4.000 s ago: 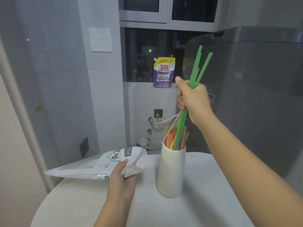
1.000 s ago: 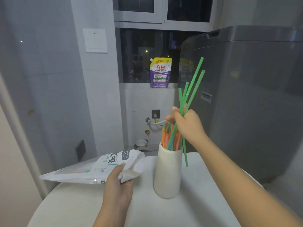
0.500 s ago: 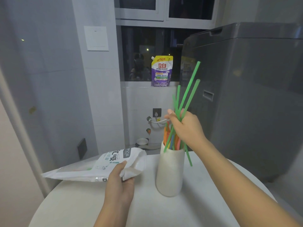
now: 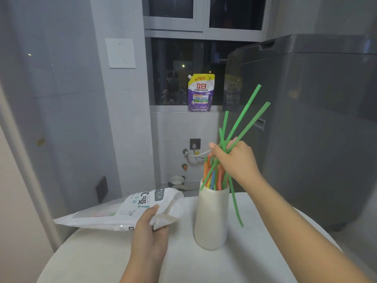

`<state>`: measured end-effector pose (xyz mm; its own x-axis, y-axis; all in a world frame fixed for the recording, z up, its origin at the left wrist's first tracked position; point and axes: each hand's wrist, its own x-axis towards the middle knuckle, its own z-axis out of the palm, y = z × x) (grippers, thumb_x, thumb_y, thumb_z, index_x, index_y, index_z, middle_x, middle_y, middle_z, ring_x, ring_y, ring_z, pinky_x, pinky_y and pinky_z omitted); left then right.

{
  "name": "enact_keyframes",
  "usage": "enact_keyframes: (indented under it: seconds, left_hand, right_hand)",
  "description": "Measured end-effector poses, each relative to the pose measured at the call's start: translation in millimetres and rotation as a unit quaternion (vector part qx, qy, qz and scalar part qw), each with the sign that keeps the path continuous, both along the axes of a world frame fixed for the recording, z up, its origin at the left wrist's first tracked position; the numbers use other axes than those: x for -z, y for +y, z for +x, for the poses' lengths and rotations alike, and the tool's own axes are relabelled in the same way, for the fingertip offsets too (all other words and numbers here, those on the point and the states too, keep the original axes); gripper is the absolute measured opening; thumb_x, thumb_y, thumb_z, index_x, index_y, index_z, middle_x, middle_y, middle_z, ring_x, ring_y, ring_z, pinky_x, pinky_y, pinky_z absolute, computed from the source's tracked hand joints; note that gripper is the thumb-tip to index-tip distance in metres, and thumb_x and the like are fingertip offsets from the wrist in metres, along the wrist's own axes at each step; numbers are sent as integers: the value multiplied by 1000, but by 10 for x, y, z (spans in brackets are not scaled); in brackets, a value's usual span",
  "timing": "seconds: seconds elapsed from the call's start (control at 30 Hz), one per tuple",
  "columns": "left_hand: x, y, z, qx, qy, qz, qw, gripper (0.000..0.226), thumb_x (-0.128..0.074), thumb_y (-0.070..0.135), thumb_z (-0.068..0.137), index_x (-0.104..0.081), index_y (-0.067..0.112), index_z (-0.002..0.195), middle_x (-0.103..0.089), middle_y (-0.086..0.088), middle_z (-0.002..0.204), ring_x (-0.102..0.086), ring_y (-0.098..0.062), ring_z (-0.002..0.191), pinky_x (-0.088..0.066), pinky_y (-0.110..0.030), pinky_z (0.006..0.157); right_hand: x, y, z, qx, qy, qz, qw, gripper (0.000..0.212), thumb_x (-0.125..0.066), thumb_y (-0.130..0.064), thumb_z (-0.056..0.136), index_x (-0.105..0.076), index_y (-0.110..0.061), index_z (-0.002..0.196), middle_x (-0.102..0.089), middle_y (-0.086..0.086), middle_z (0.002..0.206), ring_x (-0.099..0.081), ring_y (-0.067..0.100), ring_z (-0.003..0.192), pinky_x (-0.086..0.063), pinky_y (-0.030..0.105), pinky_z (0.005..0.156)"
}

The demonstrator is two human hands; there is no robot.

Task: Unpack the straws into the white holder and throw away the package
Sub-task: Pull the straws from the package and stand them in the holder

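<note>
Right now my right hand [image 4: 236,160] bunches green straws [image 4: 244,119] above the white holder [image 4: 212,217] to feed them in; one hangs outside. My left hand [image 4: 151,227] pinches the package [image 4: 126,209] steady on the table [image 4: 204,266].

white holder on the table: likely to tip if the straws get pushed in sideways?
Possibly. The white holder is tall and narrow, and nothing steadies it. One green straw already hangs outside its rim, so a sideways nudge seems likely. It looks thick-walled, perhaps heavy enough to stay put.

Right hand [image 4: 237,160] grips green straws [image 4: 243,117] above white holder [image 4: 212,217] — left hand [image 4: 150,233] holds package [image 4: 130,209]
</note>
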<state>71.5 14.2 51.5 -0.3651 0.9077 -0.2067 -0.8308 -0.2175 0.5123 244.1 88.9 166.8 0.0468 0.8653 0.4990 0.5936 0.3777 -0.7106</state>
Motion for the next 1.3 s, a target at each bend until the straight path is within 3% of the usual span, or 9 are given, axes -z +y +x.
enact_keyframes:
  seconds: [0.17,0.3,0.4,0.53,0.67,0.77,0.87,1.07,1.3]
  left_hand:
    - [-13,2,31,6,-3,2,1000,26,-46,-6,89,-61,11,102,-75,3,77,-67,-14,83,-51,-34,80]
    - [-2,-7,22,15,-7,-2,1000,31,-47,-5,88,-57,9,114,-69,-2,84,-67,-14,76,-58,-26,62]
    - [-5,-6,-7,13,-3,-5,1000,26,-48,-5,88,-60,9,106,-71,0,78,-65,-16,81,-58,-27,65]
    - [-25,-1,-3,14,-4,-3,1000,23,-47,-6,88,-59,10,100,-71,2,67,-61,-15,79,-54,-29,75]
    - [-12,6,7,13,-11,-2,1000,24,-48,-6,88,-59,10,100,-72,2,68,-63,-15,81,-55,-30,74]
    - [-16,9,14,10,-14,1,1000,27,-48,-6,87,-60,12,103,-75,1,77,-69,-15,81,-58,-31,71]
    - [-13,-3,23,13,-13,1,1000,27,-49,-6,87,-61,12,103,-76,2,78,-72,-14,77,-59,-30,66]
    - [-26,-44,41,30,4,4,1000,19,-47,-4,89,-61,8,95,-75,0,71,-72,-12,63,-58,-26,55]
    - [-47,-86,-29,59,28,7,998,13,-47,0,91,-59,2,95,-74,-3,72,-73,-14,69,-57,-28,57]
  right_hand:
    - [-2,-47,-16,-9,50,-20,999,33,-55,-33,91,-69,-13,68,-57,-11,43,-54,0,36,-36,4,38]
    - [3,-55,-32,4,34,-18,999,35,-57,-31,89,-71,-1,79,-68,10,72,-52,3,54,-38,6,44]
    - [6,-62,-22,-1,23,-35,999,30,-56,-25,88,-70,1,85,-69,18,77,-52,8,53,-38,9,40]
    - [-9,-92,17,-36,32,-65,997,16,-57,-17,85,-70,-20,92,-66,-7,77,-59,4,63,-44,10,48]
    - [-18,-143,45,-61,44,-71,995,29,-62,-13,80,-64,-21,108,-63,-11,88,-64,10,79,-53,25,71]
    - [-22,-172,75,-67,70,-59,994,47,-62,-10,79,-54,-21,123,-60,-15,93,-61,3,72,-49,12,59]
    - [-38,-206,119,-58,98,-43,993,54,-58,-6,81,-46,-21,132,-60,-16,93,-60,3,63,-48,19,56]
    - [-126,-229,161,-50,111,0,993,30,-50,-11,89,-55,-19,117,-60,-13,106,-55,0,61,-42,19,57]
    - [-365,-196,82,-29,6,-74,997,25,-45,-20,90,-65,-7,84,-52,0,59,-45,12,51,-37,25,50]
